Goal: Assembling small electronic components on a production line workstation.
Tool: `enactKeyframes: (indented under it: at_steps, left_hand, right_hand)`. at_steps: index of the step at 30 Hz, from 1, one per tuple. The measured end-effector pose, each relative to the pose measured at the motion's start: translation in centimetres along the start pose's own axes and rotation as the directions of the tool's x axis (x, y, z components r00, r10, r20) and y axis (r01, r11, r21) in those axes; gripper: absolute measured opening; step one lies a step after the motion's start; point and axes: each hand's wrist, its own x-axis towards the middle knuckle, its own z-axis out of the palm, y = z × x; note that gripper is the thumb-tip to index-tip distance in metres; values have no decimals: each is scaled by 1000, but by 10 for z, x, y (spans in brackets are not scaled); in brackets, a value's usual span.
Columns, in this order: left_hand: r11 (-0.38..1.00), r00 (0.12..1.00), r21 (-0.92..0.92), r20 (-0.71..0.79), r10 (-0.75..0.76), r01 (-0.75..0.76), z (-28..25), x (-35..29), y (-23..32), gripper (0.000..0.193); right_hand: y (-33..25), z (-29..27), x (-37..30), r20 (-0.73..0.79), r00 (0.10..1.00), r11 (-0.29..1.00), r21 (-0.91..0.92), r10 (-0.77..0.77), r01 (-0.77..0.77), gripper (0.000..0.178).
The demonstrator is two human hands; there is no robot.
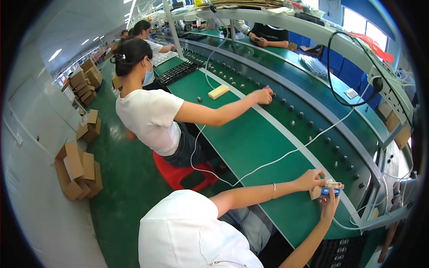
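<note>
My right hand (pixel 330 206) holds a small device with a blue side and a clear, tube-like top (pixel 331 189) above the green work surface (pixel 286 192). Its fingers close round the device from below. My left hand (pixel 310 180), with a bracelet at the wrist, is at the device's left end. Its thumb and forefinger are bent together there; whatever lies between them is too small to make out. Partly behind the hands, a pale yellow block (pixel 315 193) rests on the surface.
Small dark parts (pixel 328 140) line the conveyor belt (pixel 308 129) beyond a pale rail. A white cable (pixel 268 161) crosses the bench. At left, a co-worker (pixel 149 107) reaches over the belt near another yellow block (pixel 218 92). Black trays (pixel 337 253) stand at lower right.
</note>
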Motion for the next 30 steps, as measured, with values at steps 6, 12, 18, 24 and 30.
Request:
enactKeyframes:
  at_steps: [6, 12, 18, 24, 30]
  left_hand:
    - [999, 966, 17, -256, 40, -37, -9, -18, -26, 19]
    - [907, 908, 84, 114, 403, -413, 78, -47, 38, 11]
    - [581, 558, 275, 732, 391, -766, 210, -65, 22, 20]
    - [409, 392, 385, 917, -71, -827, 244, -40, 3, 16]
    - [523, 421, 369, 907, -20, -768, 268, -14, -12, 17]
  right_hand:
    - [2, 19, -12, 29, 789, 539, -715, -613, 445, 50]
    - [43, -23, 5, 279, 489, 182, -689, -826, 701, 46]
    - [13, 10, -32, 15, 696, 294, -899, -718, 324, 42]
    - [20, 37, -17, 10, 718, 354, -865, -696, 356, 36]
    - [20, 27, -13, 15, 686, 335, -865, -728, 374, 36]
